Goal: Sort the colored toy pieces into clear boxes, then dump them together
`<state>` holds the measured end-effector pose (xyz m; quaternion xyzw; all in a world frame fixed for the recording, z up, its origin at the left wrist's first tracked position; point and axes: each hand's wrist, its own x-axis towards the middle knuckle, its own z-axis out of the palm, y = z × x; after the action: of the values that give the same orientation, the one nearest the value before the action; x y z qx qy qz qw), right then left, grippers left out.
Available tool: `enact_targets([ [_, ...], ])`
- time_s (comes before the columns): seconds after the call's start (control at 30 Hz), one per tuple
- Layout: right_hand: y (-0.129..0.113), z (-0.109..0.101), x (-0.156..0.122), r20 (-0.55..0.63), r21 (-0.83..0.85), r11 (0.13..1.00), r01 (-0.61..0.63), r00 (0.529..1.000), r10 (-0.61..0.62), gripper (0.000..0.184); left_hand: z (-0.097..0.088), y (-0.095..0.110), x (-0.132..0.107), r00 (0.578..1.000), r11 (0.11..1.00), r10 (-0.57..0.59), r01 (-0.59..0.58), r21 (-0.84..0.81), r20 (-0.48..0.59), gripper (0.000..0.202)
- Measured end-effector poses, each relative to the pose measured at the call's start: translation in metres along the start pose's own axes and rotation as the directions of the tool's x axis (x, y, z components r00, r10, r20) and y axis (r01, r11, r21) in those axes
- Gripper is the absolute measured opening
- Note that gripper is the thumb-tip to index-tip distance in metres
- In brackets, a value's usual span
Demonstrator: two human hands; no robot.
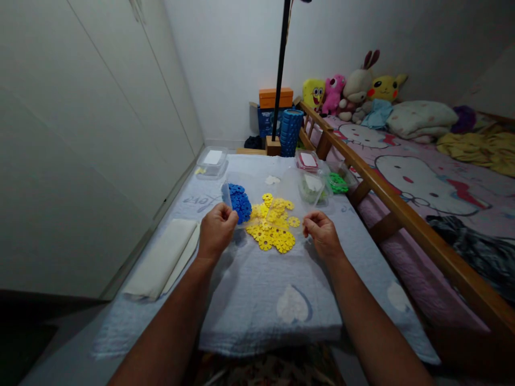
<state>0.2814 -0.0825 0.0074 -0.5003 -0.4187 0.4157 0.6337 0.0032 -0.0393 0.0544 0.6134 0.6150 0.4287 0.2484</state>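
Both my hands are closed on the near edge of a clear plastic container (287, 185) that is tipped over a heap of yellow flower-shaped pieces (273, 228) on the pale blue cloth (257, 300). My left hand (217, 229) pinches its left side, and my right hand (322, 235) pinches its right side. Just beyond my left hand, a clear tub of blue flower-shaped pieces (240, 202) touches the yellow heap.
Farther back are a lidded clear box (212, 161), a pink-lidded box (308, 160), a tub of pale green pieces (312, 188) and green pieces (337, 183). A folded white cloth (164, 260) lies left. A wooden bed rail (402, 214) runs along the right, with a black pole (280, 69) behind.
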Motion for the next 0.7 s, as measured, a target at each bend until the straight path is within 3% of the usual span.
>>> enact_targets([
  [0.17, 0.001, -0.002, 0.001, -0.006, -0.011, 1.000, -0.013, 1.000, 0.013, 0.023, -0.012, -0.004, 0.007, 0.999, 0.959, 0.050, -0.044, 0.281, -0.013, 0.020],
  [0.4, 0.002, -0.001, 0.001, -0.004, -0.016, 0.999, -0.029, 1.000, 0.029, 0.025, -0.008, 0.007, 0.013, 0.979, 0.843, 0.134, -0.192, 0.502, 0.151, 0.016],
  [0.57, 0.002, -0.004, 0.001, -0.022, -0.020, 0.999, -0.029, 0.999, 0.028, 0.024, 0.000, 0.022, 0.010, 0.942, 0.733, 0.199, -0.326, 0.597, 0.270, 0.015],
  [0.7, 0.002, -0.004, 0.001, -0.038, -0.016, 0.999, -0.028, 0.999, 0.028, 0.023, 0.007, 0.029, 0.007, 0.885, 0.639, 0.315, -0.465, 0.613, 0.344, 0.014],
])
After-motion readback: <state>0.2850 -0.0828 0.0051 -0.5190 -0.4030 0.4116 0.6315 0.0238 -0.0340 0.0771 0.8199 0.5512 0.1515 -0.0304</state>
